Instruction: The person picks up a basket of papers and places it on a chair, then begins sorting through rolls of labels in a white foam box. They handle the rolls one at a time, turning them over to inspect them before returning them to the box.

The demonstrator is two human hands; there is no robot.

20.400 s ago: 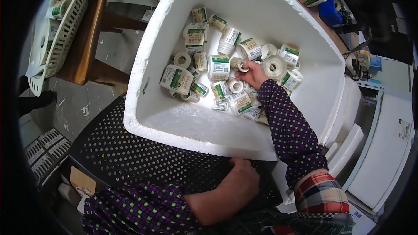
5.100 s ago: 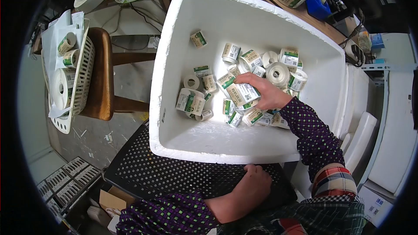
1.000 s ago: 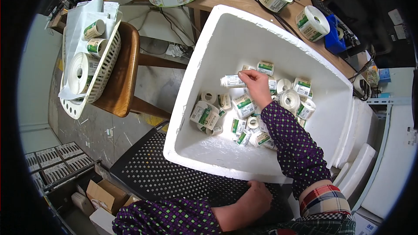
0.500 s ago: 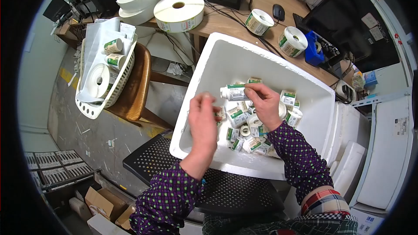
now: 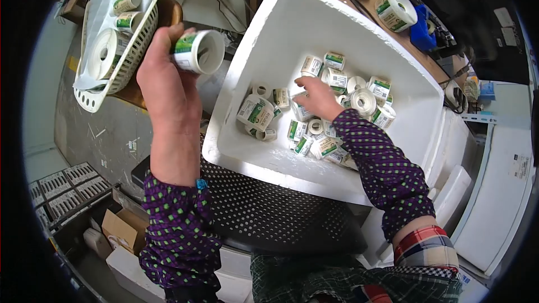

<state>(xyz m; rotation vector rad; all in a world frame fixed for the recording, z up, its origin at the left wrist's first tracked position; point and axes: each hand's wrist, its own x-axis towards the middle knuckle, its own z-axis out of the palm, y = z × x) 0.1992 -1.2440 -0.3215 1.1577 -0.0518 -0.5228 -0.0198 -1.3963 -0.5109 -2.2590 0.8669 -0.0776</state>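
My left hand (image 5: 168,78) is closed around a label roll (image 5: 209,52) with a white core and a green-and-white printed outside. It holds the roll up, left of the white foam box (image 5: 314,31) and near the white plastic basket (image 5: 128,59). Inside the box, my right hand (image 5: 319,99) hovers over the rolls with thumb and fingers apart. A label roll (image 5: 301,108) lies just under its fingertips; whether they touch is unclear. Several more label rolls (image 5: 325,147) are heaped on the box floor, and a smaller group (image 5: 255,113) lies at its left side.
The basket, with papers, a large roll (image 5: 104,55) and two smaller rolls (image 5: 127,2), stands on a wooden chair (image 5: 168,14). Behind the box, the desk holds label rolls (image 5: 396,11), a blue container (image 5: 422,31) and a monitor (image 5: 477,17). A black perforated seat (image 5: 264,207) is in front.
My left hand has moved left out of the box area and now holds a label roll. My right hand no longer holds a roll and is lower over the heap. The view has shifted downward.
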